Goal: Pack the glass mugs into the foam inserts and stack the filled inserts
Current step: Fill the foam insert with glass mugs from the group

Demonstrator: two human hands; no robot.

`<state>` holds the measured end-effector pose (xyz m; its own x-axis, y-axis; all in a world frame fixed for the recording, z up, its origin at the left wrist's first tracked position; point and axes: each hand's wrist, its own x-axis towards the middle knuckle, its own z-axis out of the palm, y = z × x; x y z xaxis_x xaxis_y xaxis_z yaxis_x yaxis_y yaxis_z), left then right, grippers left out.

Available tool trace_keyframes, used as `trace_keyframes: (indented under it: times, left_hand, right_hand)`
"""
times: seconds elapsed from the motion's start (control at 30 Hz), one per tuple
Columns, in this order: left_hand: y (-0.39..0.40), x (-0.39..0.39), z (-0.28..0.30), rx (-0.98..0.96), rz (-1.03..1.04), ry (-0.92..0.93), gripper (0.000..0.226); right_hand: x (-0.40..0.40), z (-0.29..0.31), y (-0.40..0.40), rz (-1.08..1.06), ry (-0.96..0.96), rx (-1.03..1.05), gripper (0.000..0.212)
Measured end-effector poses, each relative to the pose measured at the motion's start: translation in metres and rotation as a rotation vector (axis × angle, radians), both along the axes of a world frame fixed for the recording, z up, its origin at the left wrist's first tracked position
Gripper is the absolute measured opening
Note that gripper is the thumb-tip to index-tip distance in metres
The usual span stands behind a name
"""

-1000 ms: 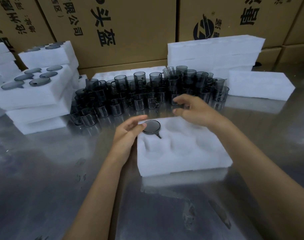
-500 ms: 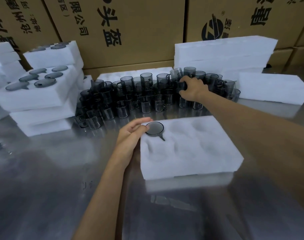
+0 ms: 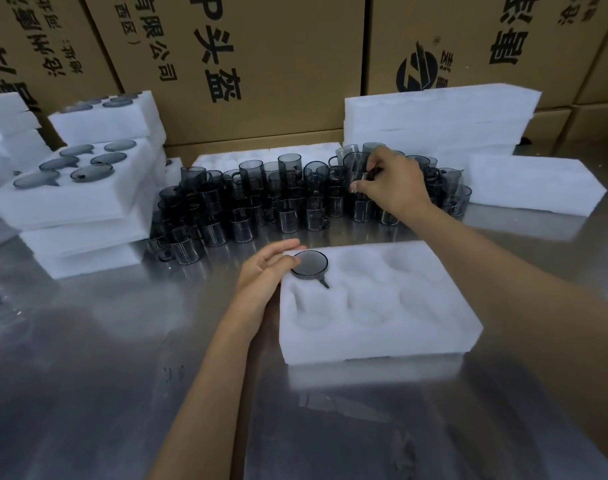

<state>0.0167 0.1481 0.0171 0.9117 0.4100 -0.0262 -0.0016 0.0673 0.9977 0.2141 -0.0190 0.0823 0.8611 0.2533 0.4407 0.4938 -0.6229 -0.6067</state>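
A white foam insert (image 3: 392,327) with several round pockets lies on the metal table in front of me. One smoky glass mug (image 3: 309,264) sits upside down in its far-left pocket. My left hand (image 3: 264,275) rests against the insert's left edge, fingertips touching that mug. Beyond it a crowd of loose smoky glass mugs (image 3: 261,199) stands stacked on the table. My right hand (image 3: 392,185) reaches into the right part of that crowd and its fingers curl round a mug (image 3: 356,168) lifted a little above the others.
Filled foam inserts (image 3: 74,192) are stacked at the left. Empty foam inserts (image 3: 441,119) are piled at the back right, and one more foam block (image 3: 534,185) lies at the right. Cardboard boxes (image 3: 247,64) form a wall behind the table.
My right hand went from above the insert out to the mug crowd and has taken hold of a mug there. My left hand has stayed at the insert's left edge.
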Motion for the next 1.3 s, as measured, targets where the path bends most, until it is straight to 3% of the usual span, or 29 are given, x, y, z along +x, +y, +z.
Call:
trace_keyframes:
  times: [0.13, 0.27, 0.43, 0.57, 0.8, 0.93, 1.13, 1.23, 1.3]
  left_hand:
    - [-0.005, -0.002, 0.0, 0.016, 0.052, 0.003, 0.02]
    - [-0.01, -0.004, 0.007, 0.048, 0.138, -0.127, 0.023]
    - [-0.015, -0.016, 0.018, 0.301, -0.017, -0.26, 0.06]
    - [-0.025, -0.022, 0.024, 0.352, -0.156, -0.261, 0.066]
    - [-0.045, -0.022, 0.031, 0.515, -0.065, -0.193, 0.076]
    - [-0.049, -0.025, 0.033, 0.604, -0.054, -0.122, 0.077]
    - [-0.052, -0.024, 0.032, 0.564, -0.079, -0.133, 0.047]
    - [-0.056, -0.023, 0.03, 0.635, -0.046, -0.115, 0.042]
    - [-0.059, -0.023, 0.029, 0.663, -0.037, -0.102, 0.04]
  right_hand:
    - [-0.033, 0.004, -0.008, 0.045, 0.018, 0.033, 0.04]
    - [-0.072, 0.007, -0.019, 0.233, 0.054, 0.081, 0.038]
    - [-0.111, 0.004, -0.03, 0.489, 0.125, 0.049, 0.034]
    - [-0.125, 0.001, -0.037, 0.564, 0.185, 0.139, 0.034]
    - [-0.135, -0.013, -0.038, 0.603, 0.369, 0.283, 0.064]
    - [-0.132, -0.023, -0.048, 0.587, 0.555, 0.441, 0.062]
    - [-0.125, -0.024, -0.06, 0.616, 0.514, 0.357, 0.045]
    - [-0.122, -0.025, -0.069, 0.603, 0.46, 0.267, 0.042]
    - [-0.121, -0.027, -0.073, 0.592, 0.489, 0.318, 0.036]
